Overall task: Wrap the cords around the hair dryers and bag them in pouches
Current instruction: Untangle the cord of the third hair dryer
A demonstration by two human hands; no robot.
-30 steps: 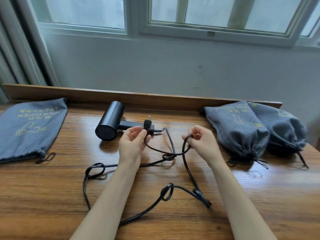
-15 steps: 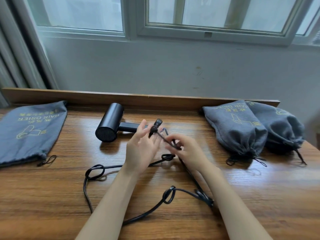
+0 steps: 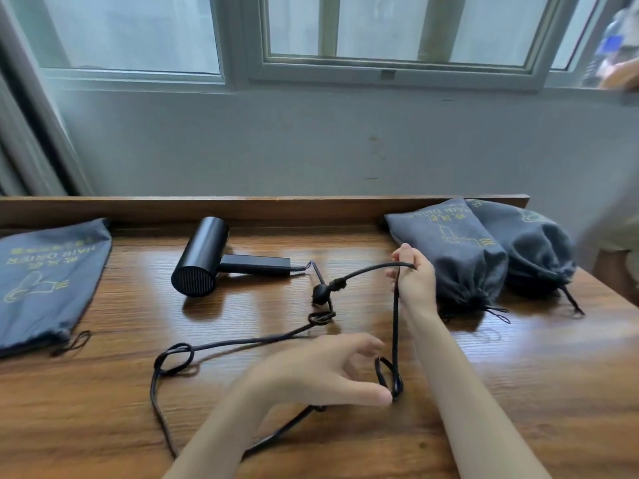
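A black hair dryer lies on its side at the back of the wooden table. Its black cord trails forward in several loops and knots. My right hand grips the cord near the plug end and lifts it above the table, and the plug hangs to its left. From that hand the cord drops straight down to a small loop. My left hand hovers low with fingers spread, its thumb tip touching that loop. A flat grey pouch lies at far left.
Two stuffed grey pouches with drawn strings sit at the back right, just behind my right hand. A raised wooden ledge runs along the table's back under the window. Part of another person shows at the right edge.
My hands have moved apart. The left hand let go of the plug end and dropped to the near loop. The right hand carried the cord up and to the right.
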